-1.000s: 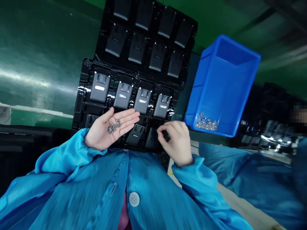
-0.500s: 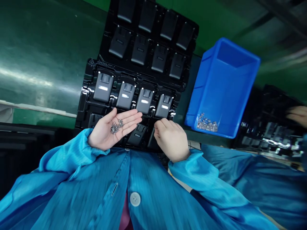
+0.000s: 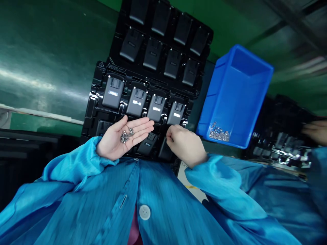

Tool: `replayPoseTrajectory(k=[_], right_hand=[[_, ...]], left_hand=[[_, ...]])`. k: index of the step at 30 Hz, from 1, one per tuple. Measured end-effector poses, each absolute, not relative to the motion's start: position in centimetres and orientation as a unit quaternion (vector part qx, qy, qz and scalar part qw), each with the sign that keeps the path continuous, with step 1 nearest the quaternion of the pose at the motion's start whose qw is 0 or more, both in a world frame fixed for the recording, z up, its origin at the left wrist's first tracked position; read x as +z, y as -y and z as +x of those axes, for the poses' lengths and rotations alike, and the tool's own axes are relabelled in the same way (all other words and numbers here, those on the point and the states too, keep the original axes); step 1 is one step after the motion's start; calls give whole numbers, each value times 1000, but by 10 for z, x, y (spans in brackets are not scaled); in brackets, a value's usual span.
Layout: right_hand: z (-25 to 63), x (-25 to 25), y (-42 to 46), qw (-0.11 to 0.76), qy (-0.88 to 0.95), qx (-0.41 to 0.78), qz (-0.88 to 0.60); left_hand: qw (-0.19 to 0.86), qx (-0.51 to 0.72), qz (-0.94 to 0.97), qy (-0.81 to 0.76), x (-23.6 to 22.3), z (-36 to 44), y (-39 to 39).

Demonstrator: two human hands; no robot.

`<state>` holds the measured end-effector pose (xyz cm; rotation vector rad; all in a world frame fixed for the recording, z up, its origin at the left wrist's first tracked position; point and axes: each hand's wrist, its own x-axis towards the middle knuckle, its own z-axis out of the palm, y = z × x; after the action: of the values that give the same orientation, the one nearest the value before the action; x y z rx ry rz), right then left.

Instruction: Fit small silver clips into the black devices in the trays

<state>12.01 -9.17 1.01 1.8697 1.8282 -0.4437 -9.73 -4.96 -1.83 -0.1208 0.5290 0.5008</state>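
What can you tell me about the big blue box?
The blue box is rectangular and looks like plastic, with a rim around its open top and ridges on its outer side. Small shiny metal pieces lie at its near end. It sits slanted in view, right of the black trays. Neither the left hand nor the right hand touches it.

Two trays with a bin alongside.
From the near tray (image 3: 88, 117), holding casings (image 3: 113, 92) in rows, the far tray (image 3: 114, 51) lies at 1 o'clock, also filled with casings; the bin (image 3: 211, 93) sits between 2 and 3 o'clock, with a heap of loose parts (image 3: 219, 133) at its 7 o'clock corner. More small parts (image 3: 126, 135) lie on the left palm (image 3: 111, 143), at 7 o'clock.
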Motion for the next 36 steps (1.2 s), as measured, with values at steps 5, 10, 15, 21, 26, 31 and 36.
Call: replayPoseTrajectory(k=[5, 10, 15, 21, 26, 31, 36], right_hand=[[133, 9, 91, 210, -663, -210, 687], [140, 5, 95, 176, -665, -228, 689], [137, 2, 92, 180, -662, -234, 689], [142, -2, 89, 139, -650, -258, 701], [156, 13, 92, -33, -614, -298, 730], [127, 32, 101, -200, -668, -264, 667], [86, 31, 105, -241, -747, -221, 578]], left_hand=[[930, 248, -65, -264, -18, -98, 50], [931, 246, -67, -263, -18, -98, 51], [932, 244, -67, -260, -19, -97, 51], [934, 241, -66, -256, -21, -98, 52], [938, 236, -68, -247, -22, -96, 53], [943, 245, -72, -213, -21, -90, 57], [947, 254, -73, -183, -18, -88, 61]])
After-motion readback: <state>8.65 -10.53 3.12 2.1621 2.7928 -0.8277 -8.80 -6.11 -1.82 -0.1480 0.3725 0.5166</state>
